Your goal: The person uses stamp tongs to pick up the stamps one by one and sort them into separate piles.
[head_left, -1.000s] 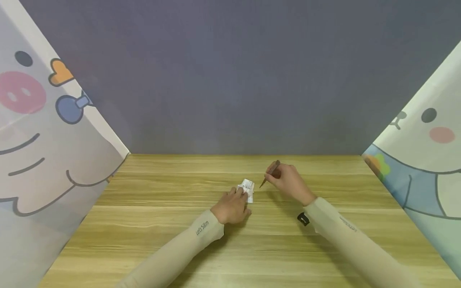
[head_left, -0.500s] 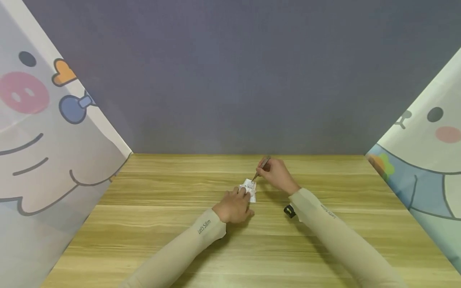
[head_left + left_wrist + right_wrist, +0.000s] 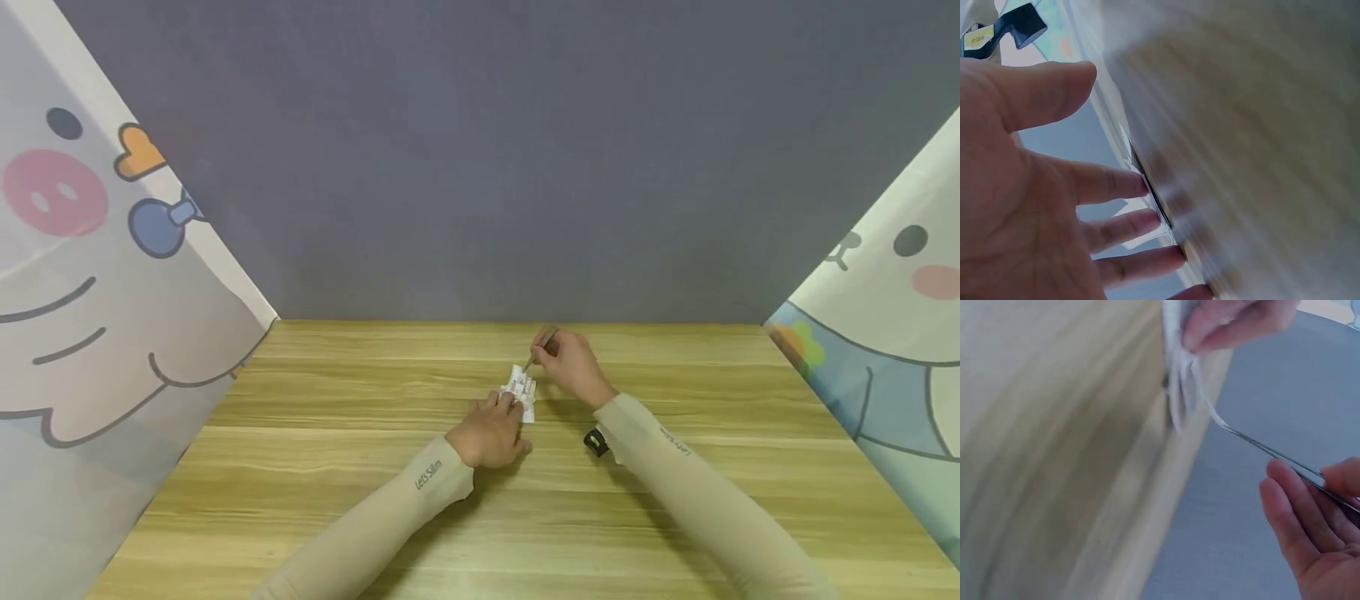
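Observation:
Near the middle of the table, a small bunch of white papers with faint print (image 3: 517, 382) lies under the fingertips of my left hand (image 3: 491, 429). That hand's fingers are extended, pressing the papers down, as the left wrist view shows from the palm side (image 3: 1029, 206). My right hand (image 3: 576, 367) pinches slim metal tweezers (image 3: 1272, 450) between thumb and fingers. In the right wrist view, the tweezer tips meet a thin white strip (image 3: 1209, 403) that bends up from the bunch. Other strips (image 3: 1182, 394) fan out beneath the left fingertips.
A wood-grain table (image 3: 375, 367) runs back to a grey panel (image 3: 480, 167). Cartoon-printed panels stand on the left (image 3: 112, 317) and right (image 3: 892, 333). A black device (image 3: 596, 442) sits under the right cuff.
My right hand has come left with the tweezers, from beside the papers to their far edge. A strip there now sticks out farther. The left hand keeps its place on the papers.

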`<act>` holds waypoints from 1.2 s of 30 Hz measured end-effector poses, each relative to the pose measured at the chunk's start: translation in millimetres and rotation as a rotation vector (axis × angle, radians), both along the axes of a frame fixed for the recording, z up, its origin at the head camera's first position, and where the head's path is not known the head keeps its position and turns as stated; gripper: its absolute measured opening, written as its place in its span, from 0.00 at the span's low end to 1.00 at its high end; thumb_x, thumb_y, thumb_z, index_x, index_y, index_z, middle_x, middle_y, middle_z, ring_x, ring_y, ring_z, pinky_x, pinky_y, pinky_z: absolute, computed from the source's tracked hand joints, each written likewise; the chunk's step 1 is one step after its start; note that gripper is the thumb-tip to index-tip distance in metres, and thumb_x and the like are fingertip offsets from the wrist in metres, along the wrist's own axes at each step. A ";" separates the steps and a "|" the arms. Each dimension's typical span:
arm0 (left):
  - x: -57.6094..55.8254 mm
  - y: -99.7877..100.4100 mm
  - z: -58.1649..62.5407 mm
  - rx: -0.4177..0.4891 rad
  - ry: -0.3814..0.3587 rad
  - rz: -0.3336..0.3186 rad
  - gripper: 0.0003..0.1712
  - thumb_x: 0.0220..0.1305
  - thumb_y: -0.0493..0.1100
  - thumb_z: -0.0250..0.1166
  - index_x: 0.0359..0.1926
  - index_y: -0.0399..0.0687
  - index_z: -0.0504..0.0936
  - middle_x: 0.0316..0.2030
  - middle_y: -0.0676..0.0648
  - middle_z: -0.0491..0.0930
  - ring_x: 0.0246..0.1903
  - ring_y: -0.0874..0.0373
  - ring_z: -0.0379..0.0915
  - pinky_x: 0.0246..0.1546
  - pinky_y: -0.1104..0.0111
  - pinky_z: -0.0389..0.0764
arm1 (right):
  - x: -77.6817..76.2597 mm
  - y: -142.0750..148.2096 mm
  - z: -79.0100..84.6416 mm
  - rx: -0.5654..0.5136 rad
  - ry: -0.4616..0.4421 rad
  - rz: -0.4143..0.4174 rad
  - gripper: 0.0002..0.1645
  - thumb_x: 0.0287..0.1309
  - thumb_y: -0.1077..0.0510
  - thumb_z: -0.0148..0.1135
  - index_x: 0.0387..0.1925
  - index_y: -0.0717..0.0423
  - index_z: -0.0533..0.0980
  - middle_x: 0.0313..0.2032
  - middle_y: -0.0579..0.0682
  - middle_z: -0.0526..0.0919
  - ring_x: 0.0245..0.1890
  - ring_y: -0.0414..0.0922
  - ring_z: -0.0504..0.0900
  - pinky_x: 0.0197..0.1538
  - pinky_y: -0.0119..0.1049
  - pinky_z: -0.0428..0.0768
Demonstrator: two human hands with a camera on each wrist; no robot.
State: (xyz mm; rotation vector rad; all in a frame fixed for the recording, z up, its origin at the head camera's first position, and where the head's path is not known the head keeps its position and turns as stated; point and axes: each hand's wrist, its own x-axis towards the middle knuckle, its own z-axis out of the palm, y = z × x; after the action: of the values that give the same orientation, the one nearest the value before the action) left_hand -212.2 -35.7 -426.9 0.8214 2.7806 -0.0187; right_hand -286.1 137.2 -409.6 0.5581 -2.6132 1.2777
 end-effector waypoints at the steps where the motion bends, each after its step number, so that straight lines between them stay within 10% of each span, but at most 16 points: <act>1: 0.5 0.0 -0.2 0.002 -0.005 0.005 0.39 0.66 0.62 0.54 0.68 0.42 0.62 0.65 0.47 0.60 0.60 0.51 0.55 0.58 0.52 0.64 | 1.5 0.9 3.3 0.002 0.007 -0.016 0.03 0.62 0.61 0.60 0.32 0.57 0.77 0.28 0.50 0.83 0.30 0.46 0.84 0.34 0.37 0.82; 19: 4.6 3.3 2.2 -0.002 -0.012 0.016 0.38 0.66 0.61 0.55 0.68 0.41 0.63 0.60 0.46 0.63 0.60 0.51 0.56 0.58 0.50 0.63 | 28.2 51.8 61.6 -0.031 0.430 0.046 0.02 0.57 0.64 0.65 0.32 0.59 0.79 0.30 0.48 0.84 0.28 0.41 0.84 0.32 0.34 0.82; 36: 8.5 7.3 7.6 -0.023 -0.013 0.024 0.40 0.66 0.61 0.55 0.69 0.40 0.61 0.61 0.45 0.61 0.60 0.49 0.56 0.57 0.43 0.62 | 0.3 92.7 13.7 0.110 0.092 -0.022 0.02 0.60 0.65 0.61 0.35 0.60 0.76 0.29 0.55 0.82 0.28 0.50 0.82 0.29 0.37 0.80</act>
State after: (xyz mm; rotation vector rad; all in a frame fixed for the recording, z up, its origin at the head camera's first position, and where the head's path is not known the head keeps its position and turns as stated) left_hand -203.7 -28.4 -419.3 0.7792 2.7730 -0.0409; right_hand -285.8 229.9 -395.9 0.5895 -2.6175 1.0802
